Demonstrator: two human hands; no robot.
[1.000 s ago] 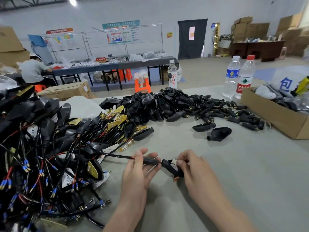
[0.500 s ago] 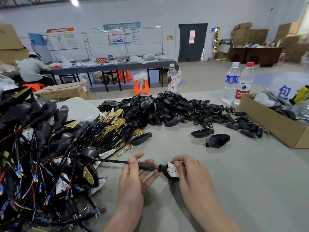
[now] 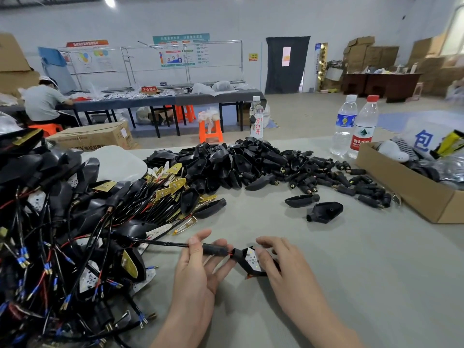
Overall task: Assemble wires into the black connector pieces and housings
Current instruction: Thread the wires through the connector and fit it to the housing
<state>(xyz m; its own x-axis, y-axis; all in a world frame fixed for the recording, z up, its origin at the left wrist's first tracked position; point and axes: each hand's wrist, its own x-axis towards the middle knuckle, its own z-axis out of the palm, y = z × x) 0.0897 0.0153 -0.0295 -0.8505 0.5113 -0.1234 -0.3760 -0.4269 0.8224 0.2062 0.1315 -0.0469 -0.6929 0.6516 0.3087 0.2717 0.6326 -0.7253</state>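
On table [image 3: 351, 285], box [image 3: 401, 194] holds perhaps gloves [image 3: 393, 151]; left hand [image 3: 198, 280] pinches connector [image 3: 214, 249], right hand [image 3: 288, 270] housing [image 3: 240, 258].

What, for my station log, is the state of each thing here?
Left hand: pinches connector piece on wire.
Right hand: holds housing.
Housing: open, white board showing inside.
Blue-label bottle: upright, capped.
Red-cap bottle: upright, capped.
Far bottle: upright, capped.
Cardboard box: open.

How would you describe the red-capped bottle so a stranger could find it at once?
Find the open cardboard box on the grey table's right side. Two clear water bottles stand just beyond its far left corner. Pick the right-hand bottle: red cap and red label, while its neighbour has a white cap and blue label.
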